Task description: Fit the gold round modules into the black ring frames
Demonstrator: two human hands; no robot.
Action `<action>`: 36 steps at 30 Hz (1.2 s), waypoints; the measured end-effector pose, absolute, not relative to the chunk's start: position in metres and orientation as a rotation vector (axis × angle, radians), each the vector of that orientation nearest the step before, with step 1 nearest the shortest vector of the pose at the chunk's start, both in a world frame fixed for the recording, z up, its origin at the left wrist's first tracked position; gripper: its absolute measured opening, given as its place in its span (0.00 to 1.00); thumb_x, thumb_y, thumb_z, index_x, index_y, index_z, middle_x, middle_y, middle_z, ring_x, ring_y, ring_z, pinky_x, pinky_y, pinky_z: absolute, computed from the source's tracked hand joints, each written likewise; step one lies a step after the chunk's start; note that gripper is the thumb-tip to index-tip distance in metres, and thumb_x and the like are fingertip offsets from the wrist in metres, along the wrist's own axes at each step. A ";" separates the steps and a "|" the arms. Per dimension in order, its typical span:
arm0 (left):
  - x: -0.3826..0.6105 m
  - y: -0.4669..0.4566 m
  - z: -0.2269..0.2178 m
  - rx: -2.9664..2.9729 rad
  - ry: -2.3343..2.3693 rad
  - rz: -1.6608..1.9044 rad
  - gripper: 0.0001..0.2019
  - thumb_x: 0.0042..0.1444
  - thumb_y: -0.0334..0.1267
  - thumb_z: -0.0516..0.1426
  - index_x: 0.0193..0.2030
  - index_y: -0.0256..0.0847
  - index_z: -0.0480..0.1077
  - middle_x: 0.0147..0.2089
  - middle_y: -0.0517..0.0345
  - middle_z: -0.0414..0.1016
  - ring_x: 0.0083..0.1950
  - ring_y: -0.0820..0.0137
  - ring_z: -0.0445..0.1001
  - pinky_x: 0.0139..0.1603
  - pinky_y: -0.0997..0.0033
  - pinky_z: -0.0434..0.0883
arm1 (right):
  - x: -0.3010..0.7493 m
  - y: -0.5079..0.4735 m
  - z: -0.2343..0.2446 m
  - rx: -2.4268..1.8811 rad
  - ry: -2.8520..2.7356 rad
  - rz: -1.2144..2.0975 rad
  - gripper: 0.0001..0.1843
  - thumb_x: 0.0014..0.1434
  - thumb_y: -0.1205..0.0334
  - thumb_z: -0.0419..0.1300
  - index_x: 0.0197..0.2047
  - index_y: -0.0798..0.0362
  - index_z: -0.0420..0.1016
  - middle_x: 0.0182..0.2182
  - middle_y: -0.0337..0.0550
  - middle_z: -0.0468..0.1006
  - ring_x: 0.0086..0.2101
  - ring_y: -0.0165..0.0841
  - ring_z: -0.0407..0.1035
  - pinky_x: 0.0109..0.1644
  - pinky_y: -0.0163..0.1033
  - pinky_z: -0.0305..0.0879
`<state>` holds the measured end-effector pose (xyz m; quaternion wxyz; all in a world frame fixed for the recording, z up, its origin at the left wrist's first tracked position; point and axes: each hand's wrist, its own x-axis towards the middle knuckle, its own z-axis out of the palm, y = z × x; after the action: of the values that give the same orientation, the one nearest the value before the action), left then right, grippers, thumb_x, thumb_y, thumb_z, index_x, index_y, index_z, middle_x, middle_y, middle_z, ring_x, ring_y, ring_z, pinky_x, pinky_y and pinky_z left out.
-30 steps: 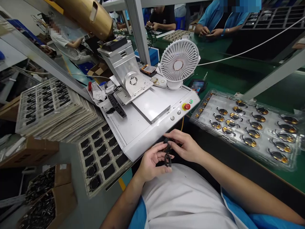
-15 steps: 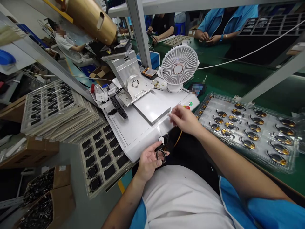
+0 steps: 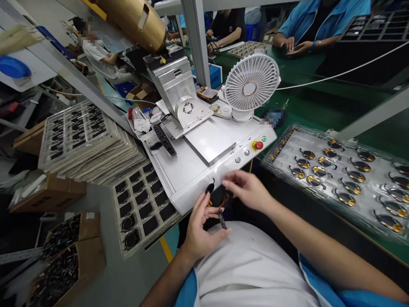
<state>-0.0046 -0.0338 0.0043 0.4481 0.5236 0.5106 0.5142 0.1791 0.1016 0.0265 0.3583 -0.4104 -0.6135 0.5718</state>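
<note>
your left hand [image 3: 200,228] low by your lap, pinching a small black ring [image 3: 221,218], black oval piece [image 3: 210,187] up at its fingertips, your right hand [image 3: 247,192] loose, holding nothing, just beside, white machine [image 3: 191,170] right behind

Item 1: small black oval piece [image 3: 210,187]. Flat and matte, with a thin stub sticking up from its top end. It sits upright on a raised fingertip of the left hand [image 3: 200,230], just in front of the white machine's front edge [image 3: 191,200]. The right hand [image 3: 247,192] is spread just beside it, not touching.

Item 2: dark ring [image 3: 221,218]. Thin, seen nearly edge-on and tilted, pinched low in the same left hand, below the oval piece.
</note>
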 end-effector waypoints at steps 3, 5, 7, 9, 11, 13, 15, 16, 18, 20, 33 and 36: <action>0.005 -0.029 0.007 1.514 1.268 1.170 0.50 0.49 0.31 0.72 0.77 0.49 0.56 0.81 0.38 0.48 0.57 0.49 0.80 0.54 0.52 0.82 | 0.167 0.069 0.018 -0.942 -1.435 1.697 0.26 0.58 0.45 0.71 0.55 0.50 0.78 0.46 0.48 0.83 0.42 0.42 0.78 0.42 0.44 0.77; 0.008 -0.023 0.011 1.575 1.233 1.099 0.49 0.48 0.31 0.73 0.76 0.48 0.58 0.79 0.39 0.53 0.58 0.47 0.80 0.56 0.51 0.81 | 0.162 0.065 0.020 -0.934 -1.298 1.730 0.25 0.56 0.45 0.73 0.53 0.49 0.80 0.44 0.47 0.83 0.41 0.41 0.78 0.41 0.43 0.77; 0.009 -0.017 0.014 1.574 1.183 1.082 0.48 0.47 0.31 0.73 0.75 0.47 0.61 0.79 0.39 0.53 0.56 0.47 0.82 0.56 0.51 0.82 | 0.163 0.071 0.026 -0.946 -1.200 1.737 0.21 0.55 0.44 0.73 0.44 0.50 0.82 0.37 0.45 0.83 0.34 0.37 0.77 0.38 0.41 0.76; 0.008 -0.014 0.014 1.531 1.127 1.135 0.47 0.47 0.30 0.73 0.74 0.49 0.62 0.81 0.38 0.46 0.55 0.49 0.83 0.54 0.52 0.82 | 0.167 0.079 0.032 -0.948 -1.159 1.785 0.21 0.54 0.42 0.73 0.38 0.52 0.82 0.28 0.42 0.81 0.27 0.33 0.74 0.32 0.39 0.75; 0.004 -0.012 0.012 1.483 1.082 1.210 0.47 0.46 0.28 0.73 0.72 0.50 0.63 0.82 0.38 0.39 0.54 0.51 0.83 0.53 0.52 0.82 | 0.172 0.084 0.037 -0.934 -1.149 1.859 0.23 0.52 0.41 0.74 0.37 0.53 0.81 0.24 0.39 0.79 0.23 0.32 0.72 0.28 0.38 0.74; 0.000 -0.011 0.010 1.497 1.058 1.234 0.46 0.46 0.26 0.73 0.72 0.50 0.64 0.82 0.36 0.38 0.54 0.52 0.83 0.53 0.53 0.82 | 0.175 0.087 0.039 -0.940 -1.135 1.886 0.23 0.49 0.42 0.76 0.35 0.53 0.80 0.23 0.38 0.78 0.21 0.31 0.72 0.28 0.38 0.75; -0.003 -0.011 0.011 1.574 1.063 1.197 0.46 0.46 0.26 0.73 0.72 0.49 0.64 0.81 0.35 0.44 0.54 0.52 0.84 0.53 0.53 0.82 | 0.177 0.087 0.039 -0.973 -1.117 1.868 0.24 0.46 0.45 0.79 0.33 0.54 0.79 0.22 0.37 0.78 0.21 0.30 0.73 0.28 0.37 0.76; -0.004 -0.011 0.012 1.616 1.078 1.164 0.45 0.47 0.27 0.73 0.72 0.48 0.64 0.81 0.35 0.47 0.54 0.51 0.83 0.54 0.53 0.82 | 0.177 0.087 0.038 -0.990 -1.112 1.863 0.24 0.44 0.46 0.80 0.33 0.54 0.79 0.23 0.38 0.79 0.22 0.31 0.73 0.28 0.37 0.77; -0.005 -0.010 0.016 1.668 1.124 1.090 0.42 0.48 0.29 0.72 0.70 0.47 0.67 0.79 0.38 0.54 0.58 0.48 0.81 0.58 0.51 0.80 | 0.179 0.089 0.037 -0.999 -1.121 1.898 0.25 0.40 0.49 0.82 0.33 0.55 0.79 0.24 0.40 0.80 0.24 0.33 0.77 0.31 0.38 0.79; -0.006 -0.008 0.019 1.675 1.172 1.038 0.37 0.50 0.29 0.71 0.68 0.46 0.70 0.76 0.42 0.61 0.66 0.45 0.75 0.65 0.48 0.76 | 0.180 0.090 0.035 -0.970 -1.140 1.956 0.25 0.40 0.50 0.82 0.33 0.56 0.80 0.25 0.42 0.82 0.27 0.36 0.79 0.34 0.40 0.81; -0.008 -0.005 -0.001 1.141 1.009 1.455 0.25 0.50 0.39 0.73 0.54 0.44 0.76 0.57 0.44 0.82 0.58 0.54 0.81 0.61 0.52 0.77 | 0.180 0.080 0.037 -0.991 -1.039 2.125 0.23 0.40 0.52 0.82 0.27 0.57 0.76 0.25 0.39 0.78 0.24 0.26 0.71 0.29 0.30 0.71; -0.007 -0.003 -0.008 0.973 1.034 1.500 0.27 0.45 0.48 0.76 0.51 0.44 0.78 0.54 0.45 0.84 0.56 0.54 0.82 0.59 0.53 0.78 | 0.173 0.071 0.042 -1.026 -0.946 2.237 0.23 0.38 0.53 0.81 0.25 0.57 0.74 0.25 0.39 0.78 0.25 0.27 0.71 0.31 0.32 0.72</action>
<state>-0.0071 -0.0028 -0.0081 0.5124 0.4044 0.4299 0.6238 0.1732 0.0708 0.0425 0.2498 -0.3769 -0.3473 0.8215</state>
